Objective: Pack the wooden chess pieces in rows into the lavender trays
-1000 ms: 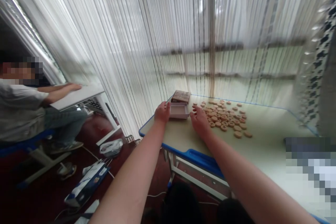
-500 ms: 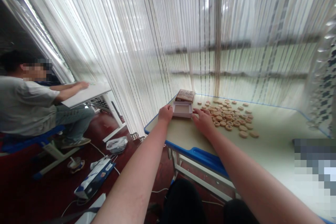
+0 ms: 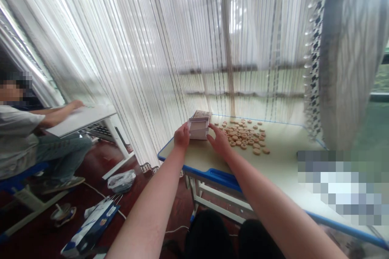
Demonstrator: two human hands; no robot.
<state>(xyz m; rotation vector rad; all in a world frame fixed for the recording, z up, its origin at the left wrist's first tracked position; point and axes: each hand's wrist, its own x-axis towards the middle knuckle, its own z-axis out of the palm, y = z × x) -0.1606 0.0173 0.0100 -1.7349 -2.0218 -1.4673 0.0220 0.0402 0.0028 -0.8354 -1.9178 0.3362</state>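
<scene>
A small white open box [image 3: 199, 128] is tilted up at the left end of the desk, between my two hands. My left hand [image 3: 182, 136] grips its left side. At its right side my right hand [image 3: 218, 139] touches the edge with thumb and forefinger spread apart. Behind the box lies a brown patterned lid [image 3: 203, 114]. Many round wooden pieces [image 3: 243, 137], some with dark marks, lie scattered to the right of my right hand.
The pale desk [image 3: 279, 149] has a blue rim. A person [image 3: 18, 129] sits at a white table [image 3: 88, 118] on the left. A plastic bag [image 3: 121, 181] and a blue-and-white box [image 3: 91, 226] lie on the floor. Sheer curtains hang behind the desk.
The white box has been tipped up from lying flat, with both hands at its sides. The camera view has turned to the right.
</scene>
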